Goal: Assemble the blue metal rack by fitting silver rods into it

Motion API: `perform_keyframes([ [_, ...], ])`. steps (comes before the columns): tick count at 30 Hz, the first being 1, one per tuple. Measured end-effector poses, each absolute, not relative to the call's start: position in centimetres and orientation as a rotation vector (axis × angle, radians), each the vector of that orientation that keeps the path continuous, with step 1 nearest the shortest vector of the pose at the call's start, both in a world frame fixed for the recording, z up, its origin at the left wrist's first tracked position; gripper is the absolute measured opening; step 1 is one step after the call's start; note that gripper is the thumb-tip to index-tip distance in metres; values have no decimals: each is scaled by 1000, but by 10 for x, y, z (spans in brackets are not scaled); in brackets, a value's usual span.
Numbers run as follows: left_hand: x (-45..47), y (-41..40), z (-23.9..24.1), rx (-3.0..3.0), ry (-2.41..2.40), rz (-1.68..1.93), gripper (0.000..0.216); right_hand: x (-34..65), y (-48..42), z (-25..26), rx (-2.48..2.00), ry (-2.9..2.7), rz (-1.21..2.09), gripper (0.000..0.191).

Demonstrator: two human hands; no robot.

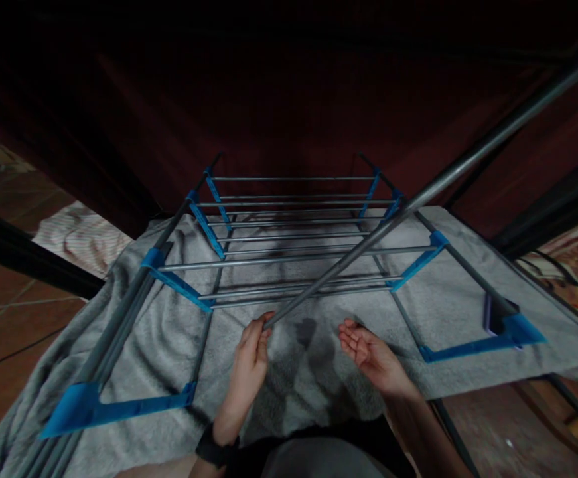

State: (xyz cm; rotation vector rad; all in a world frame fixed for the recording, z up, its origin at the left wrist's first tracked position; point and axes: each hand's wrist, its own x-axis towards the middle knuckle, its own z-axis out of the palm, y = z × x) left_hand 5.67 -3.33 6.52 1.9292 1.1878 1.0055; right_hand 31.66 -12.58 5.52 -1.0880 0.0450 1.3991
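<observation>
My left hand (252, 355) is closed around the near end of a long grey metal tube (353, 255), which slants up and away to the upper right. Palm up and holding nothing, my right hand (368, 355) hovers to the right with its fingers slightly curled and apart. In front of both hands lies a rack of grey tubes joined by blue plastic brackets, with several crossbars (279, 257) fitted at its far part. Nearest me, the left blue bracket (134, 406) and the right blue bracket (482, 346) have no crossbar between them.
The rack rests on a grey blanket (159, 358). Several loose tubes (124, 332) lie along its left side. A phone-like object (492, 312) is by the right bracket. Dark red panels (289, 99) stand behind, and a tiled floor (14, 292) shows at the left.
</observation>
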Motion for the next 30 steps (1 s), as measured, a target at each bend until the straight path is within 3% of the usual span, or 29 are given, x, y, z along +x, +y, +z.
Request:
perform_keyframes([
  [15, 16, -25, 39, 2340, 1265, 890, 43, 352, -127, 104, -1173, -250, 1010, 29],
  [25, 6, -27, 40, 2515, 1340, 626, 63, 351, -125, 104, -1104, -249, 1007, 26],
  [30, 7, -28, 40, 2592, 1360, 536, 63, 352, -124, 100, -1067, -236, 1058, 26],
])
